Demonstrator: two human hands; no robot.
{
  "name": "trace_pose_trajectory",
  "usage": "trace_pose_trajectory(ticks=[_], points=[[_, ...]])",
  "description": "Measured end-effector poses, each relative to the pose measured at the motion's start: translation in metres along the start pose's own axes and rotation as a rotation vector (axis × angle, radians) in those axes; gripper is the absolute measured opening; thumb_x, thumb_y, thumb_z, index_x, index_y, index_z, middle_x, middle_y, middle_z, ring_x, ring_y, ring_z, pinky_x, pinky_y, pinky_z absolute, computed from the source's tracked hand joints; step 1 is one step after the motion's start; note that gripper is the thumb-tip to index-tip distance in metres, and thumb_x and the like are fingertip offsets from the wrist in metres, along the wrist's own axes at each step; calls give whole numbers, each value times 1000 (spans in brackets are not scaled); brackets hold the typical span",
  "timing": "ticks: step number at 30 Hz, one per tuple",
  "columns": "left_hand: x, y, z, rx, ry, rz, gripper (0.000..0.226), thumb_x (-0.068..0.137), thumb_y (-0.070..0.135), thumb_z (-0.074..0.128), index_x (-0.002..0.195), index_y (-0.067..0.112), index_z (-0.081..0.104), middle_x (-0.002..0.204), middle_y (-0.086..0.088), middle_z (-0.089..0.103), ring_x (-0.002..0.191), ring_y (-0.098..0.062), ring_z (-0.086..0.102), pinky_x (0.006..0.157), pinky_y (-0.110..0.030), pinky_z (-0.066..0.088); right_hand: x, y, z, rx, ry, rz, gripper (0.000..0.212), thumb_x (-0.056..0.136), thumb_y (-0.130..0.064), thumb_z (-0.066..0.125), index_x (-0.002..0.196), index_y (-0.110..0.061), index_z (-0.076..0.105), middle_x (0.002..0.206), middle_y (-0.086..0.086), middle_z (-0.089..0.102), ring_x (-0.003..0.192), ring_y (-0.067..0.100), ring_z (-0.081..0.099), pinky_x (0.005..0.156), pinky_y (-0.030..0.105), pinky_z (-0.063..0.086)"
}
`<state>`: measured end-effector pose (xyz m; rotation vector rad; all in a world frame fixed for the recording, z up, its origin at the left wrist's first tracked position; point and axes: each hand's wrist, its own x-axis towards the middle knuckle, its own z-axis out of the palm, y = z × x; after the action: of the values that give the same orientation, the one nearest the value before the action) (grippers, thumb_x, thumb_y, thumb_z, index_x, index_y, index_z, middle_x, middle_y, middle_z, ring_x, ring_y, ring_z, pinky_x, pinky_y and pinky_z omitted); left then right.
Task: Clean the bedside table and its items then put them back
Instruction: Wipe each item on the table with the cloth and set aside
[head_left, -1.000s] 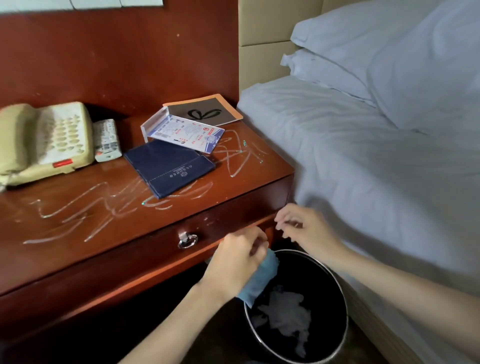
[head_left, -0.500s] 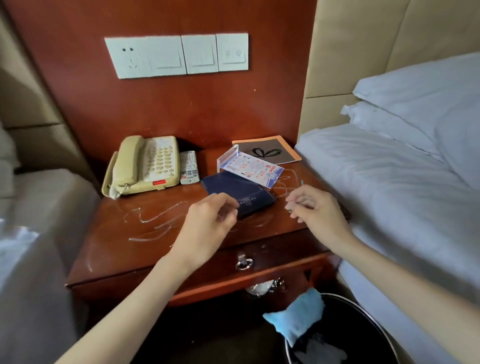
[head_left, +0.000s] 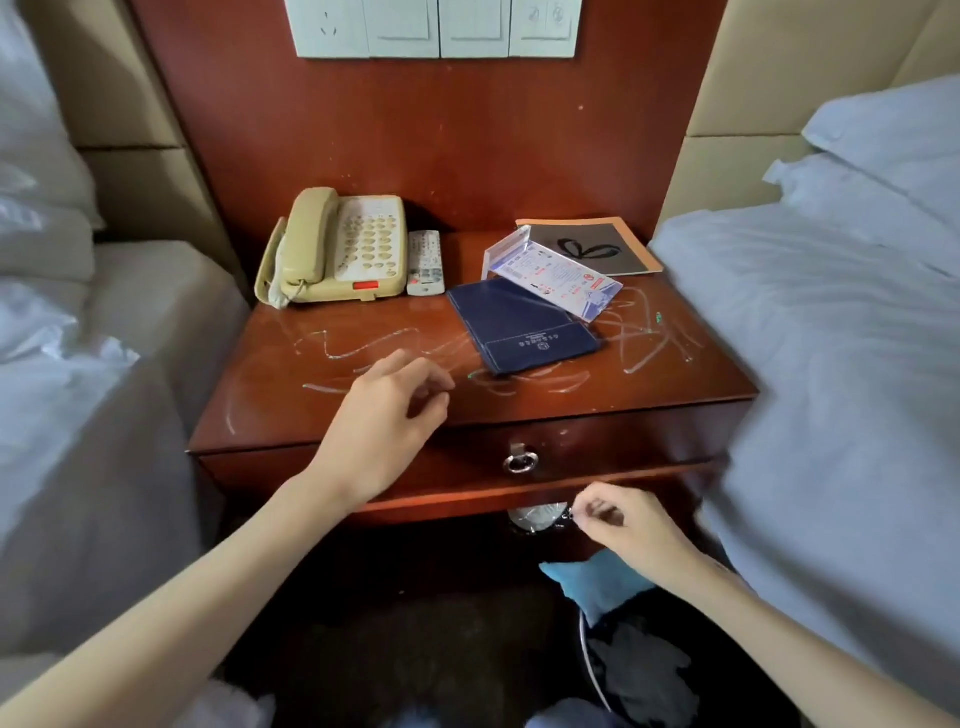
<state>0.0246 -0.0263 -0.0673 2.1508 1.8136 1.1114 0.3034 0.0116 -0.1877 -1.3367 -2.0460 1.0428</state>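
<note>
The wooden bedside table (head_left: 270, 415) has pale scribbled streaks across its top. On it sit a beige telephone (head_left: 337, 247), a white remote (head_left: 426, 255), a dark blue folder (head_left: 519, 325), a clear stand with a printed card (head_left: 550, 275) and an orange-edged booklet (head_left: 592, 244). My left hand (head_left: 387, 415) hovers over the front edge of the top, fingers loosely apart, holding nothing. My right hand (head_left: 626, 525) is lower, below the drawer front, its fingers curled together with nothing seen in them. A blue cloth (head_left: 597, 582) hangs over the bin rim under it.
A black waste bin (head_left: 639, 670) stands on the floor at the table's right foot. The drawer has a metal ring pull (head_left: 519, 461). Beds with white linen flank the table on both sides (head_left: 841, 364). Wall switches (head_left: 436, 26) sit above.
The view rose from the bin to the table. My left hand let go of the blue cloth, which now hangs on the bin. My right hand came up, then dropped below the drawer.
</note>
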Motion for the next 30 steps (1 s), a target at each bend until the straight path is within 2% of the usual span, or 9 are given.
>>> trace_pose_trajectory(ticks=[2, 3, 6, 8, 15, 20, 22, 26, 30], points=[[0, 0, -1, 2, -3, 10, 8, 85, 13, 64, 92, 17, 67, 91, 6, 58, 81, -12, 56, 77, -25, 45, -1, 26, 9, -262, -155, 42, 20, 81, -19, 66, 94, -34, 66, 99, -21, 62, 103, 2, 53, 90, 26, 41], [0, 0, -1, 5, -5, 15, 8, 85, 12, 64, 92, 17, 67, 92, 5, 58, 82, -12, 56, 78, -25, 46, -2, 36, 13, -417, -237, 42, 25, 81, -23, 64, 104, -33, 64, 111, -20, 59, 113, 5, 47, 96, 30, 37], [-4, -2, -2, 21, -8, 13, 9, 85, 12, 64, 93, 16, 67, 92, 5, 59, 82, -11, 56, 77, -24, 46, -7, 54, 21, -662, -419, 10, 41, 81, -29, 60, 123, -31, 57, 128, -17, 50, 126, 7, 34, 96, 30, 26], [-8, -3, -1, 21, -12, -1, 9, 85, 12, 64, 93, 16, 66, 93, 4, 60, 82, -11, 56, 77, -23, 45, -10, 59, 25, -749, -450, -39, 43, 84, -32, 59, 127, -31, 54, 131, -16, 48, 126, 8, 34, 96, 30, 24], [-12, -2, 0, 40, -15, 11, 11, 86, 12, 63, 95, 18, 66, 95, 4, 60, 87, -13, 56, 78, -25, 47, -11, 51, 25, -746, -336, -122, 33, 87, -13, 52, 115, -22, 67, 119, -12, 60, 115, 10, 46, 98, 23, 28], [-1, 2, 2, 32, -11, 16, 10, 86, 13, 63, 95, 17, 66, 94, 4, 59, 86, -14, 56, 78, -25, 46, -16, 24, 2, -547, -126, -174, 25, 83, -7, 57, 100, -14, 73, 99, -4, 65, 100, 18, 54, 91, 32, 39], [6, 5, 5, 21, -18, 14, 10, 86, 12, 63, 95, 17, 66, 95, 3, 60, 88, -14, 57, 81, -28, 47, -18, 1, -12, -532, -83, -248, 19, 80, -6, 63, 94, -11, 75, 93, 0, 66, 93, 22, 56, 87, 33, 41], [24, 11, 11, 40, -46, 44, 13, 85, 11, 62, 96, 17, 66, 95, 5, 57, 91, -18, 55, 82, -29, 46, -22, -51, -44, -705, 0, -520, 23, 66, 2, 73, 82, -15, 74, 76, -1, 62, 69, 21, 56, 68, 24, 34], [45, 15, 18, 79, -59, 33, 21, 84, 13, 61, 104, 14, 65, 106, -4, 60, 99, -25, 56, 89, -33, 44, -10, -92, -77, -603, 122, -618, 22, 76, 3, 61, 89, -11, 73, 77, 2, 59, 71, 21, 50, 64, 31, 40]])
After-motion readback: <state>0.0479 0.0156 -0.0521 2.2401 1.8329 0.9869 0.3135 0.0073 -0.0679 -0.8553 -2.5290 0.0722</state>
